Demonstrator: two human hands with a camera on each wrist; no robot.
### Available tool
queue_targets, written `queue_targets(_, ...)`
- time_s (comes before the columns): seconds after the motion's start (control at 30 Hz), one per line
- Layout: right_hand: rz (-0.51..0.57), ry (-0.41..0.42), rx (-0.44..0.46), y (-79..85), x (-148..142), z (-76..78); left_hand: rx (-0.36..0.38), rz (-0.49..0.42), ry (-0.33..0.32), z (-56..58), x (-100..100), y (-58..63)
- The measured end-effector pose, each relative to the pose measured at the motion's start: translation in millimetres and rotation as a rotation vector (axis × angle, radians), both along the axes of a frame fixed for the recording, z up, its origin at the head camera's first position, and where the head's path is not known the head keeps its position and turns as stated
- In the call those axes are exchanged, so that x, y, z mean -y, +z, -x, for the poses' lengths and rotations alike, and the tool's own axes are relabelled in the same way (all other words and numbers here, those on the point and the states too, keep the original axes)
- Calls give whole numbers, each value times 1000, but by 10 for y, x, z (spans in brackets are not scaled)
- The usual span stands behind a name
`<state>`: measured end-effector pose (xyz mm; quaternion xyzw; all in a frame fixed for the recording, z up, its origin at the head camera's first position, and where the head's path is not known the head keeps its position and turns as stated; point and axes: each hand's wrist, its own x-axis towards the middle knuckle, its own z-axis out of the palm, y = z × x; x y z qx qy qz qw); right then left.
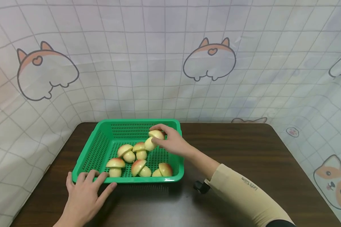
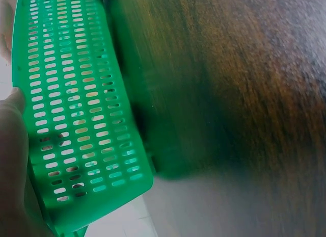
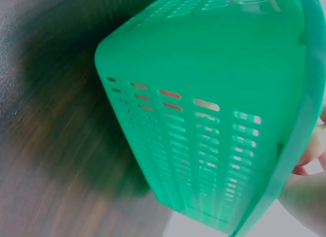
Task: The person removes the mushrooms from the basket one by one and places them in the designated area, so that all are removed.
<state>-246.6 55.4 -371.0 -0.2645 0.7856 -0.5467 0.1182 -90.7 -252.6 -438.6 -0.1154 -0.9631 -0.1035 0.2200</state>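
Note:
A green plastic basket (image 1: pixel 130 180) with slotted walls stands on the table and holds several mushroom-shaped pieces (image 1: pixel 115 167) with red-and-yellow caps and pale yellow stems. Over the basket's right part, my right hand (image 1: pixel 173 141) pinches one mushroom (image 1: pixel 150 144) between thumb and fingers, its stem pointing down and left. My left hand (image 1: pixel 83 195) rests with spread fingers on the near left corner of the rim. In the left wrist view its thumb (image 2: pixel 18 99) touches the rim. The right wrist view shows the basket's outer wall (image 3: pixel 204 58), which hides most of the right hand.
The dark brown wooden table (image 1: pixel 230 151) extends right of the basket. A pale gridded cloth with cartoon animals (image 1: pixel 210 61) hangs behind and along the sides. A small black object (image 1: pixel 201 187) sits by the right sleeve (image 1: pixel 241 192).

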Motion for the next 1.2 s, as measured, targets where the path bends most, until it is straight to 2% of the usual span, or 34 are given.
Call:
queue_targets(0.17, 21, 0, 13, 22, -75, -8, 2, -4, 5, -16, 8, -8)
queue_targets(0.5, 87, 14, -60, -33, -217, 75, -11, -12, -5, 25, -7, 19)
queue_targets(0.67, 104, 30, -66, -59, -303, 83, -2, -12, -3, 3, -14, -4)
queue_targets(1.2, 165, -55, -23, -86, -642, 122, -21, -20, -19, -2, -1, -33)
